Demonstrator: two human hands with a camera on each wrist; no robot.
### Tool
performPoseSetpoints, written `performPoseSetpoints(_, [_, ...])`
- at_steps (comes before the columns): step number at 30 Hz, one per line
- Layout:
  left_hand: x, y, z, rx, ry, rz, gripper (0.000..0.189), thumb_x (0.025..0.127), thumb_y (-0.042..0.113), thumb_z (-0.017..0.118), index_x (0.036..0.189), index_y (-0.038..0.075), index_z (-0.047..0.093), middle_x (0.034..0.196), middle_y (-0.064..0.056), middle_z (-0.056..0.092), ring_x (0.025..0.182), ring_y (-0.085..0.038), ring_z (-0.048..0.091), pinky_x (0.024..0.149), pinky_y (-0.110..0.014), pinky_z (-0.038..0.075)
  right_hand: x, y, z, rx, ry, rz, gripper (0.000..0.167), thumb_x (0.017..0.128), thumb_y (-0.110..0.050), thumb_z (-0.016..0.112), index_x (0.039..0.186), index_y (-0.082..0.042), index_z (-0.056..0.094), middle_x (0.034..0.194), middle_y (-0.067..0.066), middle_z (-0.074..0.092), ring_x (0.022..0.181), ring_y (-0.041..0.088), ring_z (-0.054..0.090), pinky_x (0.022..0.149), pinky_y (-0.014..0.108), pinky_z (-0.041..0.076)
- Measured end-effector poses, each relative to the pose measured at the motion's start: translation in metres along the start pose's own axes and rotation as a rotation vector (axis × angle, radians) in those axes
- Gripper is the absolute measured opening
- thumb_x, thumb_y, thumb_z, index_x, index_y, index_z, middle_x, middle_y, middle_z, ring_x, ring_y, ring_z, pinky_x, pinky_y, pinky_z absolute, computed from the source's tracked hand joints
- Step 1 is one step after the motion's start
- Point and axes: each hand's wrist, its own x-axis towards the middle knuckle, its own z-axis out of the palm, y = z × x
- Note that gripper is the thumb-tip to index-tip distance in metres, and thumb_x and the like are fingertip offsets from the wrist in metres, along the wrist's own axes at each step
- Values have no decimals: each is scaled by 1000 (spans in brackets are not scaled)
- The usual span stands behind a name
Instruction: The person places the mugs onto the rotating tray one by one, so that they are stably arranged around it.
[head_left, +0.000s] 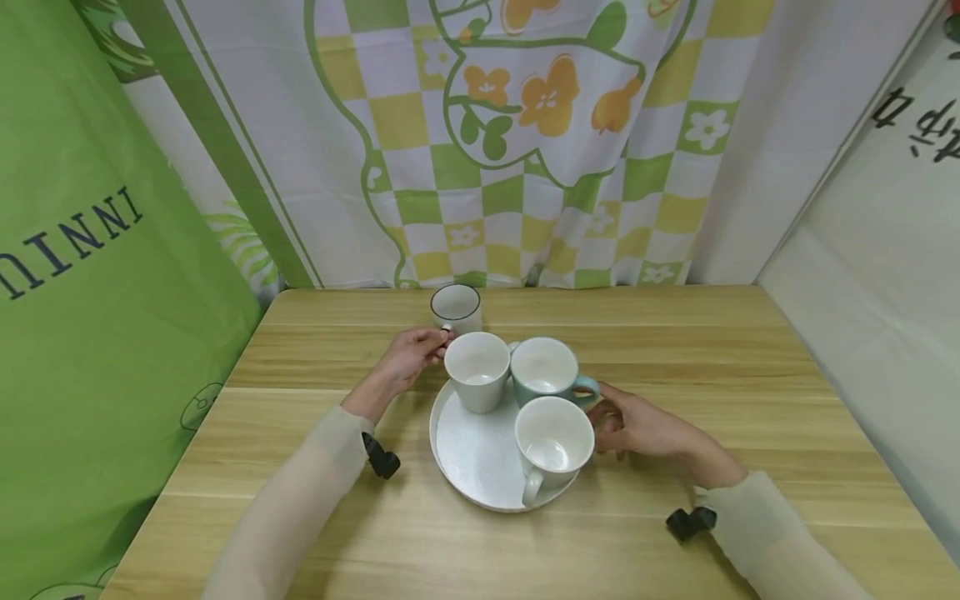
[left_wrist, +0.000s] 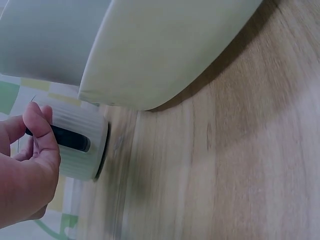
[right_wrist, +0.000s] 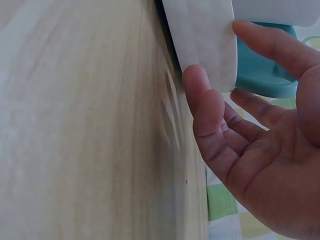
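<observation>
My left hand (head_left: 408,357) pinches the black handle (left_wrist: 75,140) of a white ribbed mug with a dark rim (head_left: 467,323). That mug stands upright on the table, behind a round white tray (head_left: 468,458). At the tray's right side is my right hand (head_left: 641,423); in the right wrist view its curled fingers and thumb grip the tray's outer wall. Upright on the tray are a plain white mug (head_left: 482,397) at the back left, a mug with a teal outside (head_left: 531,388) at the back right, and another white mug (head_left: 551,468) in front, handle toward me.
The wooden table (head_left: 675,350) reaches back to a checked, flowered curtain (head_left: 510,192). Green cloth (head_left: 90,350) hangs at the left and white cloth (head_left: 870,250) at the right. Black wrist devices (head_left: 384,460) are worn on both sleeves.
</observation>
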Motion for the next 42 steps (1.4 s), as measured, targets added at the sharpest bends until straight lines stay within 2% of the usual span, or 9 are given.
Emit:
performPoseSetpoints(6, [-4,1,-2,-18,-10,17,32,103,9,53,126,-13,57,86,9,69,73,-2,60,62,-11,49,0,0,0,-2,-5,-6,83,90,-15,73,156,-8,24,125,30,60,84,19,69,57,40,58])
performPoseSetpoints(17, [-12,4,-10,-7,20,1,30,102,14,56,122,-8,62,87,5,71,73,-1,58,62,-11,48,0,0,-1,-5,-3,-6,83,90,-13,73,156,-7,23,125,31,60,84,19,69,58,39,58])
performPoseSetpoints(25, [-21,7,-13,-7,20,-2,31,103,12,55,124,-10,59,90,4,71,73,-1,57,61,-11,47,0,-1,-1,-1,-6,-3,82,91,-14,72,156,-7,23,125,31,60,85,19,69,58,39,58])
performPoseSetpoints(42, [-43,12,-20,69,29,15,32,103,17,56,123,-7,62,93,5,71,75,-1,58,65,-13,48,0,1,-1,-4,-6,-11,83,90,-13,72,156,-6,23,124,30,61,84,18,68,58,39,58])
